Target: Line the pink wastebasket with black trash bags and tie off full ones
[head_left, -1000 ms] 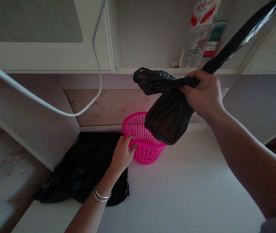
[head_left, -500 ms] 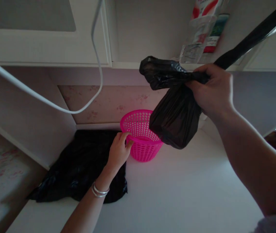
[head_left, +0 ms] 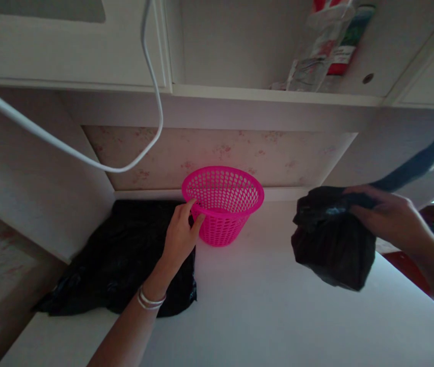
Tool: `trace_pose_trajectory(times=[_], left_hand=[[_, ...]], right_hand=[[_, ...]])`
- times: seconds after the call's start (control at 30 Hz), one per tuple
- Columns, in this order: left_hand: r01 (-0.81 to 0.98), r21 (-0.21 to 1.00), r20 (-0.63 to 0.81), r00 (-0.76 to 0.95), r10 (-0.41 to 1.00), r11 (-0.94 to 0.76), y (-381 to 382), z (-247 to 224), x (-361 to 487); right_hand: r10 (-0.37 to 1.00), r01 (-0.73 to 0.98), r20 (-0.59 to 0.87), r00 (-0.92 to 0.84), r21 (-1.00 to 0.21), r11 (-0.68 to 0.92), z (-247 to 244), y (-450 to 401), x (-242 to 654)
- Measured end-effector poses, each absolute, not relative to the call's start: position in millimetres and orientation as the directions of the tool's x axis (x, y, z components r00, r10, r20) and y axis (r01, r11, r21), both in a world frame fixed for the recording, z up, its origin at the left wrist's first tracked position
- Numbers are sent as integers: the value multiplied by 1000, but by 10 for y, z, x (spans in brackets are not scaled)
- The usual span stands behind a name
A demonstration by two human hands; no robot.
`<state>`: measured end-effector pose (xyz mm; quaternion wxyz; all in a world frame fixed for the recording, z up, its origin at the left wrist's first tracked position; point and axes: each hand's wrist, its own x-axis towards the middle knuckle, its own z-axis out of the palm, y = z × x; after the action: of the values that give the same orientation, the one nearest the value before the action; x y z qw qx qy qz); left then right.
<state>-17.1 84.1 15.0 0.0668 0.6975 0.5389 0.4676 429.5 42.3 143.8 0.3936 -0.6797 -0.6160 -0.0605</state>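
A pink perforated basket (head_left: 222, 227) stands upright on the white surface (head_left: 263, 306) near the back wall. My left hand (head_left: 182, 229) pinches the left side of its rim between thumb and fingers. Off to the right, my right hand (head_left: 388, 216) is closed around the gathered neck of a filled black plastic bag (head_left: 335, 255), which hangs below the fingers; a twisted end of plastic sticks out behind the hand. Another black bag (head_left: 125, 255) lies flat to the left of the basket, partly behind my left forearm.
A white cable (head_left: 87, 160) loops across the upper left. Above is an open cabinet shelf (head_left: 240, 92) with a clear container (head_left: 310, 71) and a red-and-green package (head_left: 345, 56). Reddish items (head_left: 410, 270) show at the far right.
My right hand has moved right and down with the filled black bag, away from above the basket, whose whole rim now shows. My left hand remains at the rim.
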Motion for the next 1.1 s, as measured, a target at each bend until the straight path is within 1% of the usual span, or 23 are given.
trace_pose_trajectory(times=[0.07, 0.13, 0.23, 0.33, 0.47, 0.57, 0.63, 0.73, 0.77, 0.83, 0.9, 0.93, 0.97, 1.0, 1.03, 1.07, 1.1], left_hand=[[718, 601, 546, -48, 836, -352, 751, 58, -285], [758, 594, 492, -75, 868, -271, 651, -80, -465], [817, 557, 403, -107, 909, -151, 541, -310, -859], [886, 463, 306, -182, 935, 21, 513, -480, -1355], [899, 325, 197, -369, 908, 294, 516, -610, -1973], [875, 258, 136, -453, 881, 410, 494, -744, -2268], [868, 226, 94, -471, 877, 442, 469, -879, -2369], [884, 179, 33, -443, 896, 431, 412, -1100, -2425], [893, 161, 21, -429, 903, 420, 383, -1161, -2430], [910, 124, 17, -400, 917, 395, 302, -1245, -2429], [928, 87, 33, -367, 930, 363, 190, -1272, -2407], [936, 68, 44, -349, 936, 345, 123, -1267, -2384], [943, 47, 57, -333, 941, 331, 53, -1254, -2349], [948, 23, 70, -319, 945, 318, -19, -1236, -2302], [951, -3, 83, -307, 948, 308, -90, -1214, -2244], [954, -30, 94, -295, 951, 299, -158, -1191, -2178], [956, -57, 103, -281, 954, 287, -223, -1169, -2108]], right_hand=[[878, 847, 411, 245, -532, 13, 1158, 399, 4540], [906, 834, 347, 241, -552, -10, 911, 403, 4776], [920, 875, 301, 249, -477, -81, 649, 453, 5025], [939, 901, 264, 219, -423, -92, 501, 517, 5104], [948, 892, 254, 191, -449, -59, 361, 634, 5100], [953, 882, 246, 179, -470, -45, 256, 743, 5094], [964, 885, 224, 143, -465, -24, 196, 790, 5079], [977, 894, 189, 98, -449, -3, 166, 782, 5026], [978, 905, 190, 86, -425, 3, 182, 759, 4990], [970, 947, 231, 77, -321, 1, 253, 689, 4863], [946, 982, 315, 80, -188, -20, 361, 600, 4622], [931, 988, 357, 81, -154, -26, 417, 554, 4450], [915, 983, 394, 93, -182, -22, 466, 512, 4244], [918, 968, 383, 103, -251, -4, 504, 478, 4013], [915, 928, 388, 110, -369, 45, 529, 455, 3766], [932, 868, 360, 39, -474, 147, 540, 448, 3516], [936, 836, 350, -27, -505, 213, 539, 457, 3278]])
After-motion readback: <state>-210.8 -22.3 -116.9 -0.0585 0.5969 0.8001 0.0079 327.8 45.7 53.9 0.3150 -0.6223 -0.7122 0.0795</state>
